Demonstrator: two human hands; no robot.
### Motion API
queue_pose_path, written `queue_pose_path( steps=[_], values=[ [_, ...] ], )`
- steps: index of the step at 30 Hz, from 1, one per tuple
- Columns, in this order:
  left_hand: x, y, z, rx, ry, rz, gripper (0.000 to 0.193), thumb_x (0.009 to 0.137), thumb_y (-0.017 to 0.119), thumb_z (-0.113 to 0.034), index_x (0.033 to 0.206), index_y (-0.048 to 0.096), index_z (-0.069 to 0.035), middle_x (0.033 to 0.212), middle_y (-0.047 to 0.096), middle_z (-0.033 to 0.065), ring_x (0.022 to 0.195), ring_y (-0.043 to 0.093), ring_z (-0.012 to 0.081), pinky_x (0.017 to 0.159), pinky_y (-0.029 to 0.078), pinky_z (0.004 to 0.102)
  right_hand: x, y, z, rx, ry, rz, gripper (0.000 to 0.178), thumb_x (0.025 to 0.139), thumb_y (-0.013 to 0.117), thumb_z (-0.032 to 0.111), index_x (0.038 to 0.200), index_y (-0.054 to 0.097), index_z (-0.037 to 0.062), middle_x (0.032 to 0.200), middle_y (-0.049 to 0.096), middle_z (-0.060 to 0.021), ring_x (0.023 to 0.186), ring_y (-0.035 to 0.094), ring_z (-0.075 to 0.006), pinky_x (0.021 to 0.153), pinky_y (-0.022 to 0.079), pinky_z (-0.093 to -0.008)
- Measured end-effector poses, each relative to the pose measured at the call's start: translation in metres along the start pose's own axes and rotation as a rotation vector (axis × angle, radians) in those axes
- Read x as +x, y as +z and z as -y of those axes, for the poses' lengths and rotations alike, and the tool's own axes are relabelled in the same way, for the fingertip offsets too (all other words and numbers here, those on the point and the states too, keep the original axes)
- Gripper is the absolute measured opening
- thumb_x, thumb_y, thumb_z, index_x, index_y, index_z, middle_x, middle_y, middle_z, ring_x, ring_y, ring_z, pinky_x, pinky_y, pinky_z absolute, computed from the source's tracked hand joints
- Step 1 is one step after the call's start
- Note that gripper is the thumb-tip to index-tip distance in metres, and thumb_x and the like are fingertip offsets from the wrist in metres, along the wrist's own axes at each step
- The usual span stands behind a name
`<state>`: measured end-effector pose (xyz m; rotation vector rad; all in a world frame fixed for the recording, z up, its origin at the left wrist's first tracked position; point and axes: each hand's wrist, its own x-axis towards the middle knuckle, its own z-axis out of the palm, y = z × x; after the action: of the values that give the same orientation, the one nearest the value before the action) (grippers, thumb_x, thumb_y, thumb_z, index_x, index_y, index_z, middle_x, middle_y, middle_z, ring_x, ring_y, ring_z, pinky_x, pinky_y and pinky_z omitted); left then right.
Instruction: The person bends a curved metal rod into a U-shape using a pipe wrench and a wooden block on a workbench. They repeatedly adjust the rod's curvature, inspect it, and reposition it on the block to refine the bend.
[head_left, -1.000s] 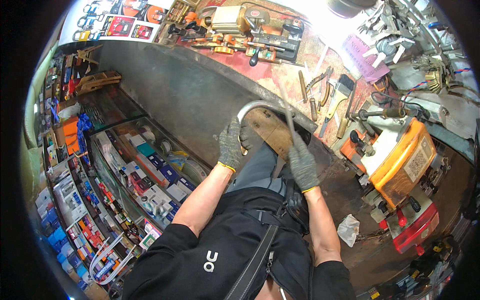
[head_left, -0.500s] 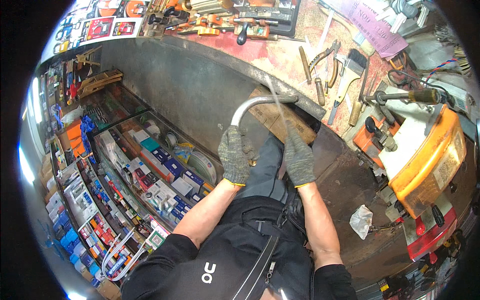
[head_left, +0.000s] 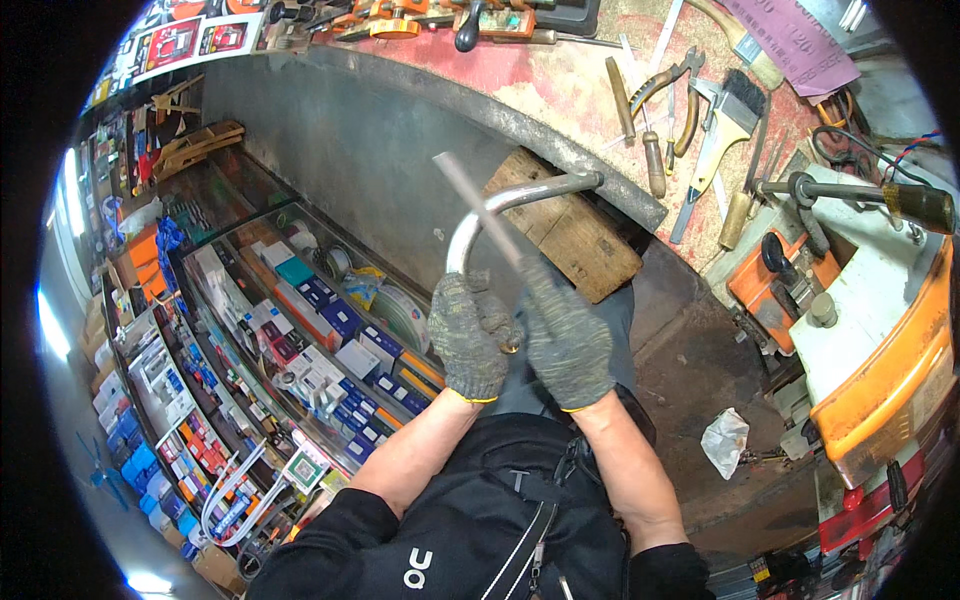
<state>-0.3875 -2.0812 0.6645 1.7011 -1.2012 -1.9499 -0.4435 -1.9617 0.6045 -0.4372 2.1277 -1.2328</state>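
Observation:
My left hand (head_left: 468, 340), in a grey-green knit glove, is closed round the lower end of a shiny bent metal tube (head_left: 520, 193). The tube curves up and right across a worn wooden block (head_left: 575, 248), its far end by the bench edge; whether it touches there I cannot tell. A small brass-coloured bit shows at that hand's fingertips. My right hand (head_left: 567, 345), gloved alike, grips a flat grey file (head_left: 480, 208) that slants up and left, crossing in front of the tube. Its handle is hidden in the glove.
Pliers (head_left: 668, 85), a brush (head_left: 735, 115) and wooden-handled tools lie on the red-stained bench (head_left: 560, 100). An orange and white machine (head_left: 880, 340) stands at right. Crumpled white paper (head_left: 725, 442) lies below it. A glass case (head_left: 330, 300) of small boxes fills the left.
My right hand and the file have moved left, closer to my left hand; the file now leans further left and crosses the tube. The view has shifted slightly. My left hand still grips the tube.

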Motion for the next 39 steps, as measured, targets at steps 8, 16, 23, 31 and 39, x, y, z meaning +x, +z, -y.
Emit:
queue_pose_path(
  steps=[8,16,23,31,39],
  values=[
    [0.009,-0.017,0.013,-0.077,-0.016,0.057,0.050,0.106,0.053,-0.052,0.112,0.062,-0.004,0.060,0.041,-0.0012,0.046,0.039,0.0131,0.043,0.036,0.0322,0.008,-0.001,-0.082,0.303,0.133,-0.229,0.042,0.107,0.052,0.009,0.149,0.054,0.0034,0.139,0.066,-0.0151,0.124,0.063,-0.0243,0.105,0.049,-0.0341],
    [0.038,-0.038,0.012,-0.174,-0.185,0.064,0.053,0.104,0.051,-0.061,0.106,0.062,-0.009,0.057,0.038,-0.0027,0.044,0.037,0.0138,0.043,0.033,0.0324,0.006,0.021,-0.091,0.722,0.349,-0.190,0.047,0.110,0.050,0.015,0.156,0.045,0.0097,0.087,0.066,-0.0028,0.062,0.054,-0.0043,0.050,0.043,-0.0210],
    [0.053,-0.042,0.005,-0.132,-0.239,0.031,0.051,0.104,0.050,-0.060,0.104,0.060,-0.010,0.056,0.039,-0.0024,0.044,0.037,0.0141,0.042,0.034,0.0332,0.018,0.018,-0.042,0.875,0.403,-0.153,0.048,0.109,0.050,0.013,0.157,0.043,0.0088,0.094,0.070,-0.0064,0.070,0.061,-0.0079,0.056,0.048,-0.0230],
    [0.069,-0.042,-0.004,-0.062,-0.200,0.048,0.047,0.103,0.055,-0.058,0.101,0.061,-0.011,0.055,0.042,-0.0019,0.043,0.040,0.0147,0.042,0.035,0.0326,0.026,0.052,-0.023,0.313,0.074,-0.143,0.048,0.105,0.057,0.009,0.153,0.049,0.0020,0.129,0.070,-0.0113,0.111,0.066,-0.0202,0.096,0.052,-0.0357],
    [0.076,-0.042,-0.011,-0.055,-0.250,0.004,0.043,0.103,0.057,-0.053,0.099,0.062,-0.011,0.057,0.044,-0.0011,0.044,0.042,0.0149,0.041,0.034,0.0316,0.031,0.049,-0.007,-0.105,-0.156,-0.289,0.041,0.105,0.057,0.008,0.146,0.057,0.0008,0.134,0.067,-0.0117,0.121,0.061,-0.0208,0.103,0.050,-0.0359]
  ],
)
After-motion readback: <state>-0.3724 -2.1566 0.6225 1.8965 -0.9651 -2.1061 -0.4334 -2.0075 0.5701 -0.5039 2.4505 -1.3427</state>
